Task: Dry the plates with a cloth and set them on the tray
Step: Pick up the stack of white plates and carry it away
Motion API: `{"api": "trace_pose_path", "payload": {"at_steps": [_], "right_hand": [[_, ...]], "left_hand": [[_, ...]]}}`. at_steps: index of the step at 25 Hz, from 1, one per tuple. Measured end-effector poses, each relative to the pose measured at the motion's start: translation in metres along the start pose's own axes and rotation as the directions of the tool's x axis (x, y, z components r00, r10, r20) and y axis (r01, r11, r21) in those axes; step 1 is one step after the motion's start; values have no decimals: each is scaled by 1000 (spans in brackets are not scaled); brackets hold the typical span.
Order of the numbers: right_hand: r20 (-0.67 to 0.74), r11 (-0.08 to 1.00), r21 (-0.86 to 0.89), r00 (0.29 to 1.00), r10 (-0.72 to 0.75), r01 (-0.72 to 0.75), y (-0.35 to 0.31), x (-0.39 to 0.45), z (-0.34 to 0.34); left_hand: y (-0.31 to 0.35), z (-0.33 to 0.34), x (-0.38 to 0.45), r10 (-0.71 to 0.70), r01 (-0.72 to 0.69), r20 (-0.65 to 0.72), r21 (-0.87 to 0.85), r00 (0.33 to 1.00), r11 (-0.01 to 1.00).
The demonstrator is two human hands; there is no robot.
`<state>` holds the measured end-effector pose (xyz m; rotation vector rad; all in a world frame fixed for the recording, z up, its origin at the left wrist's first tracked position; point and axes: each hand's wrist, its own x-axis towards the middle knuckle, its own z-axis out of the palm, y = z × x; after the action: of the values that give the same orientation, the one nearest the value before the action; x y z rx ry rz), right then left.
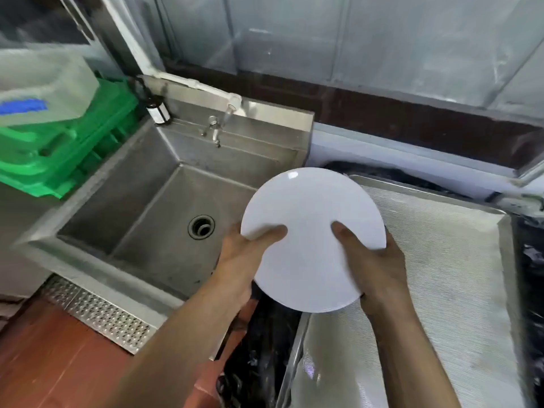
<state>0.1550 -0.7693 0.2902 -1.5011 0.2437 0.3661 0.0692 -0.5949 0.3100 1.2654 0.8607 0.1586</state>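
Both forearms reach in from the near edge, hands clamped on one white plate (312, 231). Left hand (244, 254) grips the plate's left rim, thumb lying on the face, fingers hidden behind. Right hand (376, 263) grips the lower right rim the same way, thumb on top. Two-handed rim hold probably keeps the face free and the plate steady; it is tilted toward the camera.

Plate hangs in the air, straddling the gap between the steel sink (141, 207) and the tray (506, 260): sink to the plate's left, tray to its right and partly beneath it. Tray is lined with a pale ribbed mat (435, 275), likely for drainage or grip. No cloth in view in either hand, so drying looks either done or not begun; cannot tell which.

Left of the plate, beyond the sink: green crates (59, 148), tap (215, 131), dark bottle (157, 110) with a white label. Label text unreadable; no other writing seen.
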Motion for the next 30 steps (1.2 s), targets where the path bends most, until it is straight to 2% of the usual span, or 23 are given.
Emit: {"api": "trace_pose_path", "payload": {"at_steps": [5,9,15,21,25,30], "right_hand": [[191,997,-64,981,-24,37,-5,-61,94],[360,989,-130,933,-23,75,6,-130,175],[572,966,-223,820,21,131,46,-261,296],[777,938,-282,622,100,202,93,-391,393],[895,921,-266,427,126,286,121,-473,447],[954,896,-280,201,221,345,168,-563,506]], "left_hand": [[18,-111,-43,10,-34,-195,-121,981,992],[18,-215,-91,5,-85,-362,-205,932,975],[-7,-376,-186,-11,-203,-618,-275,786,940],[-37,-503,-288,-73,-310,-799,-313,597,898],[-60,-564,-351,-147,-393,-880,-344,452,853],[-93,-622,-417,-294,-502,-922,-384,251,775]]}}
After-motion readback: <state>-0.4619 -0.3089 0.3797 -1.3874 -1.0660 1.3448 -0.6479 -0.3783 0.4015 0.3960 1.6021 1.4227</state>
